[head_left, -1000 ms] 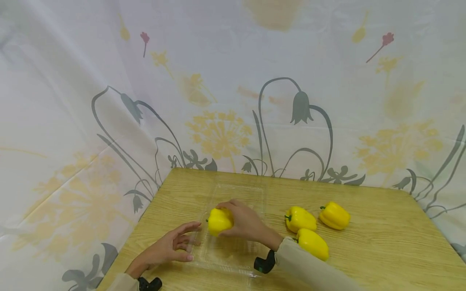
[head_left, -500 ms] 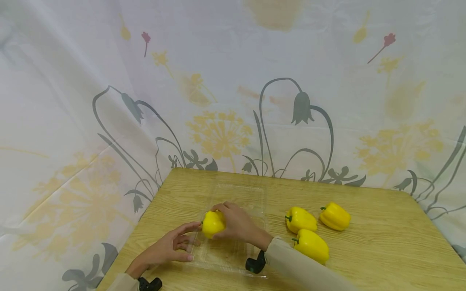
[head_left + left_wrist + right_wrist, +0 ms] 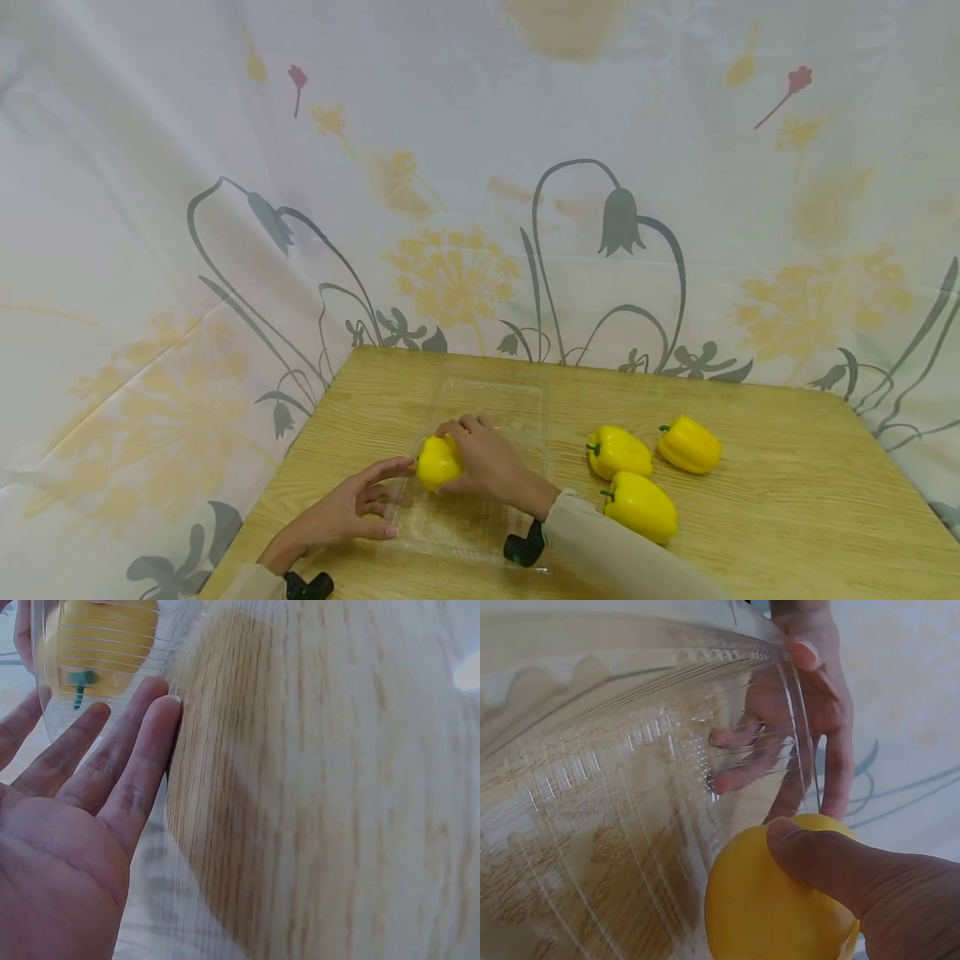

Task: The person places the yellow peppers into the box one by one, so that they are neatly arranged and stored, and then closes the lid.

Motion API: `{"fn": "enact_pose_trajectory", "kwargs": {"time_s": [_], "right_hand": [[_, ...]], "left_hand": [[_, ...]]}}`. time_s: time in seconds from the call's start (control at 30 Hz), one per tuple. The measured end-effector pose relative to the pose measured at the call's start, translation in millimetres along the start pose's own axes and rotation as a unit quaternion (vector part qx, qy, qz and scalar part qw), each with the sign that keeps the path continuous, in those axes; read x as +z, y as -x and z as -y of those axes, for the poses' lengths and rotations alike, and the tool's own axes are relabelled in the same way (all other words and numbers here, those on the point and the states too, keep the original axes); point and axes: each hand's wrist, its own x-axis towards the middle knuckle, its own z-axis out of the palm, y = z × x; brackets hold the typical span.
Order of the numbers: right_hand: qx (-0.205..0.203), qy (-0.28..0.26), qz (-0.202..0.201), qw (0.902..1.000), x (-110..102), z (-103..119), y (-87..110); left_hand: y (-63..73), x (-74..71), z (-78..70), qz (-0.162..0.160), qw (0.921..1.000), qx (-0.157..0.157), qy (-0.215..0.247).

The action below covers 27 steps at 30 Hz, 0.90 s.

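Surface: a table [image 3: 787, 475] with a pale wood-grain top; a transparent plastic container [image 3: 465, 529] lies on it and serves as reference.

Room: a light printed cloth [image 3: 480, 108] hangs behind the container and along its left. The print shows grey drooping bell flowers, yellow flower heads and small red blooms; creases run down the left part.

Hands: the right hand [image 3: 491, 467], over the container, pinches a yellow pepper [image 3: 435, 464] between thumb and fingers. This pepper is at the left part of the container, its green stem facing left; whether it rests on the container floor cannot be told. The left hand [image 3: 345, 504] is at the container's left wall, fingers extended and spread slightly apart.

Right of the container, on the table: a second pepper [image 3: 619, 452], a third pepper [image 3: 640, 507] just beside it, and a fourth pepper [image 3: 690, 445] farther right.
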Motion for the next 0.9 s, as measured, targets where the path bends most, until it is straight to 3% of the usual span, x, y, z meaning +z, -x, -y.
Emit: {"fn": "enact_pose_trajectory", "kwargs": {"time_s": [0.3, 0.53, 0.9], "right_hand": [[0.013, -0.008, 0.006, 0.9999, 2.1, 0.2, 0.7], [0.001, -0.006, 0.029, 0.9996, -0.9, -1.9, 2.6], [-0.012, -0.018, 0.026, 0.9994, -6.3, -4.5, 5.4]], "left_hand": [[-0.5, 0.0, 0.3, 0.009, 0.9998, 0.017, -0.007], [1.0, -0.7, -0.2, -0.001, 1.0000, 0.004, 0.000], [0.6, -0.5, -1.2, -0.006, 1.0000, -0.004, -0.007]]}}
